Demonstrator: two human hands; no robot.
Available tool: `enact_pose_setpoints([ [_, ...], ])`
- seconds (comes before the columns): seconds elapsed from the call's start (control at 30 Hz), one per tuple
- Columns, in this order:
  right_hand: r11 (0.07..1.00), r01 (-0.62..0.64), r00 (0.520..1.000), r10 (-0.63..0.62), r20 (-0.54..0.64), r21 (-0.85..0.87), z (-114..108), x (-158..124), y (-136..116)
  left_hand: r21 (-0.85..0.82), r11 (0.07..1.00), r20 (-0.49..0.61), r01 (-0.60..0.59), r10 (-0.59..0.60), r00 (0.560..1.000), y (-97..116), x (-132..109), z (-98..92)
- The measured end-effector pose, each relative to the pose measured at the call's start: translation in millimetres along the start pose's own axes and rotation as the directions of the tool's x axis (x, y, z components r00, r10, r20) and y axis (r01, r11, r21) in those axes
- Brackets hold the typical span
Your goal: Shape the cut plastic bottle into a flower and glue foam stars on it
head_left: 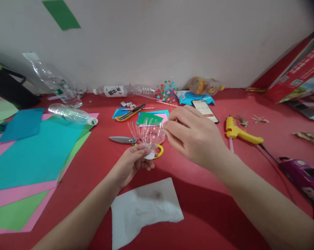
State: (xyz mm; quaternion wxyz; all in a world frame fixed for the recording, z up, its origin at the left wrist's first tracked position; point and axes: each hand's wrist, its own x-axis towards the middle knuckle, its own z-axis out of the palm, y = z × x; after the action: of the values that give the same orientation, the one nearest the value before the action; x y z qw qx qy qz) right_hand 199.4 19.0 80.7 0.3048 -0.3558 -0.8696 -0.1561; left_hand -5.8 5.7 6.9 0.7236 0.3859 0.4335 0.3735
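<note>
My left hand (136, 159) grips a cut plastic bottle top (149, 135) by its white cap, cap end down. The clear plastic above the neck is slit into thin strips that fan outward. At the right side of the fan, the fingers of my right hand (189, 130) are pinched together on a strip; the exact contact is partly hidden. Behind and below the bottle top lie scissors (123, 139) with yellow handles, partly covered by it and my left hand. A white tissue (146, 208) rests on the red table nearer to me.
Coloured paper sheets (37, 149) and a plastic bottle (70, 114) lie left. Farther back are a utility knife (130, 113), a star-covered ball (167, 91) and a phone (205, 110). To the right, a yellow glue gun (241, 133) has its cord near a purple power strip (304, 177).
</note>
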Motion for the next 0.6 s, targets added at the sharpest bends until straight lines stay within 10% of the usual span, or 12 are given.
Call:
enact_pose_setpoints([
  [0.17, 0.963, -0.111, 0.993, 0.100, 0.056, 0.244, -3.6, -0.6, -7.5, -0.031, 0.999, 0.016, -0.027, 0.027, 0.999, 0.8, -0.6, -0.6],
  [0.4, 0.412, -0.511, 0.855, 0.334, 0.396, 0.755, 10.7, -4.2, -13.1, -0.102, 0.993, 0.031, -0.065, 0.069, 0.997, -0.7, 0.1, -3.8],
  [0.6, 0.459, -0.458, 0.888, 0.277, 0.367, 0.762, 19.7, -2.7, -16.2, -0.113, 0.991, 0.067, -0.070, 0.077, 0.995, -1.4, -0.7, -0.6],
])
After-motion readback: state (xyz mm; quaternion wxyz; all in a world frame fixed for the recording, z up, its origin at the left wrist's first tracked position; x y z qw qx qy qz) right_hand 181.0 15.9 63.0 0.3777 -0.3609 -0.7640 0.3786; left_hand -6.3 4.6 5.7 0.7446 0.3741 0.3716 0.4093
